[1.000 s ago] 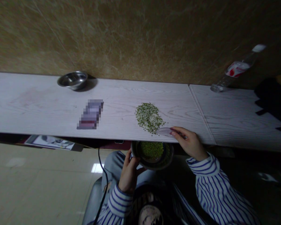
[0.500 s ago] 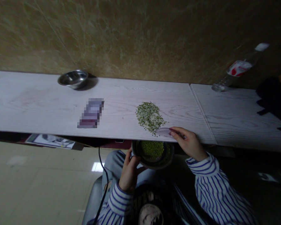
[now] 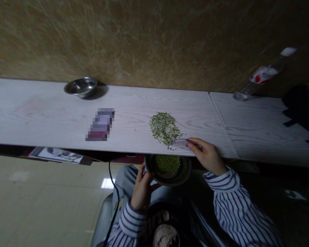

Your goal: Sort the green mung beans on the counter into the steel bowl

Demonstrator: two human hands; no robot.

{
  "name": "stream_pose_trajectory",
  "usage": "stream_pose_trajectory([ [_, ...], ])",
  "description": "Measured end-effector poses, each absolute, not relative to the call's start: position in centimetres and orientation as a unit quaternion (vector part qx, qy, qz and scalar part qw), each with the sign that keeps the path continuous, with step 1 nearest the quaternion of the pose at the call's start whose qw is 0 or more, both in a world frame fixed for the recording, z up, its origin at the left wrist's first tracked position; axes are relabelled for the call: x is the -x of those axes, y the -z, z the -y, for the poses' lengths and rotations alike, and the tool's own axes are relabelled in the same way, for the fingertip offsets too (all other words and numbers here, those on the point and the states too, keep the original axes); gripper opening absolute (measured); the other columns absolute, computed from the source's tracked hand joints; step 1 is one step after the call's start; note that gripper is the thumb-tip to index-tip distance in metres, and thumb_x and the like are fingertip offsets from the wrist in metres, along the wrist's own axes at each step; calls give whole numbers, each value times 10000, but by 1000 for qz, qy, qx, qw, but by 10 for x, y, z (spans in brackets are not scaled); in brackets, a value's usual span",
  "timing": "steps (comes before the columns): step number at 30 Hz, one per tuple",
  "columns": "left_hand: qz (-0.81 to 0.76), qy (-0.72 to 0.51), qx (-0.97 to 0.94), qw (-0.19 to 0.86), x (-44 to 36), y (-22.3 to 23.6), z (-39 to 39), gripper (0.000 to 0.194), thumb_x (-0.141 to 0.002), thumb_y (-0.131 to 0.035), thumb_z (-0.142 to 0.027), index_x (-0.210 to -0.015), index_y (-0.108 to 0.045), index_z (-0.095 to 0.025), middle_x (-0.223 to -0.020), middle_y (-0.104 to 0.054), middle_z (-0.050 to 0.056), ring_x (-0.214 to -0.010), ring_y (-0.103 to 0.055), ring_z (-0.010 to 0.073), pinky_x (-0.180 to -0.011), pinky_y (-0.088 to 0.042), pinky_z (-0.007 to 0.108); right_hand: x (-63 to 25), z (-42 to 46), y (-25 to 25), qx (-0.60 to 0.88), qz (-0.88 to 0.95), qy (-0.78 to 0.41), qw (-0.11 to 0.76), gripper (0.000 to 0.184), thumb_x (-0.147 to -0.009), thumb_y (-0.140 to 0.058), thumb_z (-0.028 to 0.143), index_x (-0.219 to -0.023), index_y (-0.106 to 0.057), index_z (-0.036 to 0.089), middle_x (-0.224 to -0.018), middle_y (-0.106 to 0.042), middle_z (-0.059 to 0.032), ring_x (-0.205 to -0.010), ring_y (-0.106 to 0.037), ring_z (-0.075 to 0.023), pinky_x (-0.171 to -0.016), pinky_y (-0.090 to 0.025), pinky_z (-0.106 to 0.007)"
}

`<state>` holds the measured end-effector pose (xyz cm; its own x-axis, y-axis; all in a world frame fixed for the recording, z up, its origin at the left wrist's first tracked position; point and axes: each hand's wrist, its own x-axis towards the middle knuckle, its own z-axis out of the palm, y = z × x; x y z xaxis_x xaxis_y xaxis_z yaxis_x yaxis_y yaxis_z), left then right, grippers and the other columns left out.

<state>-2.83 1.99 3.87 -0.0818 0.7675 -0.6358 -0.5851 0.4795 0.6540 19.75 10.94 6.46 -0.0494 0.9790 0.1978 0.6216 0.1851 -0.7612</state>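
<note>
My left hand is closed on the rim of a metal bowl, held over my lap just below the table edge. Green beans, which look like mung beans, lie inside it. My right hand pinches a thin, see-through plastic piece with a purplish tint; its exact kind is unclear. The tip of that piece touches the near edge of a loose heap of green beans mixed with small white grains, spread on the table. A few beans lie apart near the table edge.
On the pale wooden table, a second steel bowl sits at the back left, with a pixelated flat object nearer me. A plastic bottle stands at the right by the wall, beside a dark item. A black cable hangs at my left.
Almost nothing differs. My right hand and the plastic piece have shifted very slightly at the heap's near edge; my left hand keeps the bowl in the same place.
</note>
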Motion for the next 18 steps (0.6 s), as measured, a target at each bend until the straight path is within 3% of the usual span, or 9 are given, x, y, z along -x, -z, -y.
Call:
stream_pose_trajectory([
  [18, -533, -503, -93, 674, 31, -37, -18, 526, -745, -586, -206, -1256, -494, -285, -1052, -554, 29, -915, -491, 176, -696, -504, 302, -196, -107, -64, 583, 684, -253, 357, 269, -861, -579, 318, -1053, -714, 186, -1048, -741, -86, -971, -683, -225, -848, -548, -345],
])
